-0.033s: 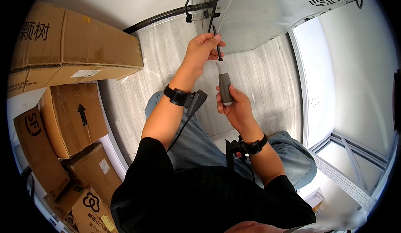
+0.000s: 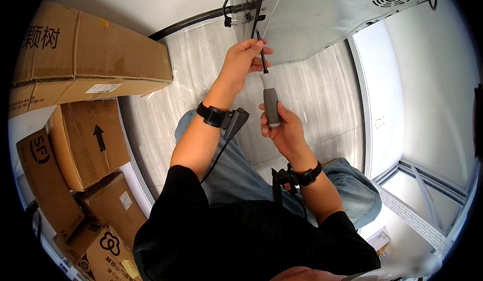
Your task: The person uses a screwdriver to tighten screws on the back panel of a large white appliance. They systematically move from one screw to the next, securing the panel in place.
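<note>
A screwdriver (image 2: 271,104) with a grey handle and a dark shaft points away from me. My right hand (image 2: 287,130) wraps its fingers round the lower end of the handle. Farther up, my left hand (image 2: 245,59) pinches the shaft between thumb and fingers. The shaft's tip meets or lies very close to the lower edge of a grey metal cabinet (image 2: 317,24); whether it sits in a screw is too small to tell. Dark slots and fittings line the cabinet's left edge just above the tip.
Cardboard boxes (image 2: 121,54) are stacked along the left. A black cable with a plug (image 2: 228,21) hangs left of the cabinet. White panels (image 2: 377,79) and a metal frame (image 2: 417,195) stand at the right. Cabled black devices (image 2: 235,122) are strapped to both my wrists.
</note>
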Motion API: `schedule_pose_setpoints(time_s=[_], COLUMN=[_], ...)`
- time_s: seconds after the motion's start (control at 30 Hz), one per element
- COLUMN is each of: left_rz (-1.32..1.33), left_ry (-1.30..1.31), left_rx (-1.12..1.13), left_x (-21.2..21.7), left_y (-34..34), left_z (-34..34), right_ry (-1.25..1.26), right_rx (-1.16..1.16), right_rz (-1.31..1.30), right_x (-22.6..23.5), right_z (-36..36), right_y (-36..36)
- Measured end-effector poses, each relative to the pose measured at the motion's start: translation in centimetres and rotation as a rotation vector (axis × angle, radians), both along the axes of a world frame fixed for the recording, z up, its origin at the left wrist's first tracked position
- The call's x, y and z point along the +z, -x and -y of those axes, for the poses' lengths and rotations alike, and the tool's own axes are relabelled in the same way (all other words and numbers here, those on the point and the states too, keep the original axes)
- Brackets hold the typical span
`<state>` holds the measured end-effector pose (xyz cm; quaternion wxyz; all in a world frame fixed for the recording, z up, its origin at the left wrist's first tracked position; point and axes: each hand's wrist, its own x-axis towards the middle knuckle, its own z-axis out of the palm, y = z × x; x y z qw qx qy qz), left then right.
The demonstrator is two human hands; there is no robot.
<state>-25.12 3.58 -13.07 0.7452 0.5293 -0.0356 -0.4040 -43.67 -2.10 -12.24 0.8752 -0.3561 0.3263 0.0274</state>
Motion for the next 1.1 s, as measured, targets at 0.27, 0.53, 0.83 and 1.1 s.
schedule_pose_setpoints(time_s=[0.27,0.53,0.83,1.1], left_rz=[-0.208,-0.254,-0.262,-0.02], left_ry=[0.122,0.081,0.178,0.156], left_rx=[0.036,0.096,-0.032,-0.299], left_x=[-0.2,0.1,-0.7,3.7], left_y=[-1.2,-1.4,3.9,13.5], left_z=[1.5,1.6,4.1,15.2], right_ry=[-0.091,0.005,0.246,0.916], right_rx=[0.041,0.072,0.178,0.308], right_rz=[0.011,-0.004,-0.145,-0.346], right_x=[0.3,1.2,5.3,15.9], right_z=[0.8,0.9,8.1,23.8], right_y=[0.2,1.2,6.8,15.7])
